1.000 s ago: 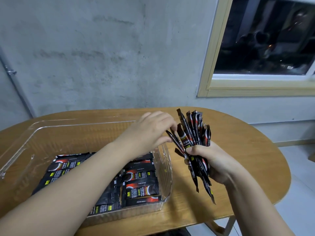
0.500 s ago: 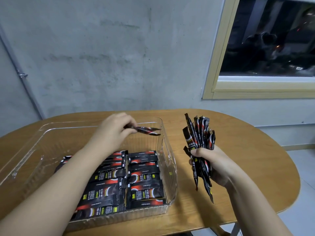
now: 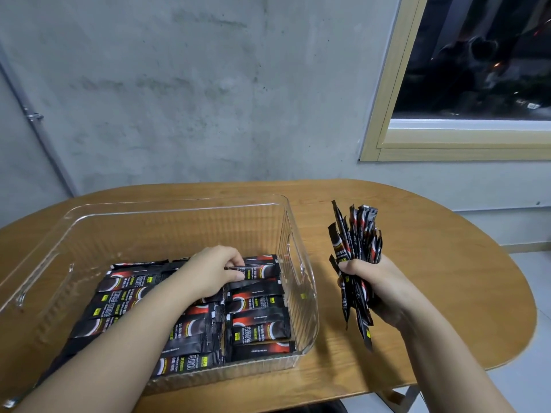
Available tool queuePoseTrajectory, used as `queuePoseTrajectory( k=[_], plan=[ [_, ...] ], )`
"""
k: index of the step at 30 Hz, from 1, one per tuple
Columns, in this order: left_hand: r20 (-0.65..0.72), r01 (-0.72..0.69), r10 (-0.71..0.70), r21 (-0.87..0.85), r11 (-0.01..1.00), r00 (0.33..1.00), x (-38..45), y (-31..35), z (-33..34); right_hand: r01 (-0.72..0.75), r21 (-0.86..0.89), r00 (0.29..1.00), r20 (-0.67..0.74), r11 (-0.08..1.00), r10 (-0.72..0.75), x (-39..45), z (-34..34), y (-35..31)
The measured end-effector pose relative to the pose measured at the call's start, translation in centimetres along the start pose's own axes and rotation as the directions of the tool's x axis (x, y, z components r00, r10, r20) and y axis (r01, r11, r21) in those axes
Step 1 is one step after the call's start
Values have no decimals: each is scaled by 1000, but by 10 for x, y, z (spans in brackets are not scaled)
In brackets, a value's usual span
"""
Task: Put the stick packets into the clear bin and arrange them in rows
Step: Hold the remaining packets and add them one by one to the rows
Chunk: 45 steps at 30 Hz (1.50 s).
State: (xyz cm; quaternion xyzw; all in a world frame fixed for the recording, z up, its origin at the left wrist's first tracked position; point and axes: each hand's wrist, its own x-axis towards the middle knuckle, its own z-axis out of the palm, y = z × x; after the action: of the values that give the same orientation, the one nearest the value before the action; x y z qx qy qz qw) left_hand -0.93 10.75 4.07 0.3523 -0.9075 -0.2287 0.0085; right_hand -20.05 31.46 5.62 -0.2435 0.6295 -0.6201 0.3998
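A clear ribbed plastic bin (image 3: 301, 254) stands on the wooden table (image 3: 432, 263). Several black and red stick packets lie flat in rows (image 3: 259, 323) on its floor. My left hand (image 3: 214, 271) is down inside the bin, thumb and fingers pinching one stick packet (image 3: 258, 272) at the far end of the right-hand row. To the right of the bin, above the table, my right hand (image 3: 372, 283) grips an upright bundle of stick packets (image 3: 356, 236), fanned out at the top.
The oval table ends close on the right and near edges. A grey concrete wall (image 3: 179, 99) rises behind it, with a window frame (image 3: 384, 114) at the upper right. The far half of the bin floor holds no packets.
My left hand, holding one packet above the bin half a second ago, has come down inside the bin to the right-hand row. The right hand's bundle has stayed put.
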Motion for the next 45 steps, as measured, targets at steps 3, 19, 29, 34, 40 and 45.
queuePoseTrajectory(
  k=[3, 19, 29, 34, 40, 45],
  plan=[
    [76, 31, -38, 91, 995, 996, 7, -1, 3, -12, -16, 1000, -16, 1000, 12, 1, 1, 2],
    [35, -17, 13, 100, 995, 999, 1, 14, 8, -62, 9, 997, -36, 998, 62, 6, 1, 13],
    [-76, -149, 219, 517, 843, 973, 1, 18, 19, -76, 13, 996, -48, 997, 77, 7, 2, 16],
    [39, -277, 302, 524, 806, 952, 0, 20, 22, -85, 6, 995, -41, 996, 86, 7, 2, 17],
    [38, -315, 360, 574, 755, 932, 0, 25, 27, -86, 0, 996, -30, 996, 86, 7, 3, 18],
    [15, -303, 358, 564, 768, 934, -1, 24, 27, -80, -7, 997, -23, 997, 80, 5, 5, 16]
  ],
)
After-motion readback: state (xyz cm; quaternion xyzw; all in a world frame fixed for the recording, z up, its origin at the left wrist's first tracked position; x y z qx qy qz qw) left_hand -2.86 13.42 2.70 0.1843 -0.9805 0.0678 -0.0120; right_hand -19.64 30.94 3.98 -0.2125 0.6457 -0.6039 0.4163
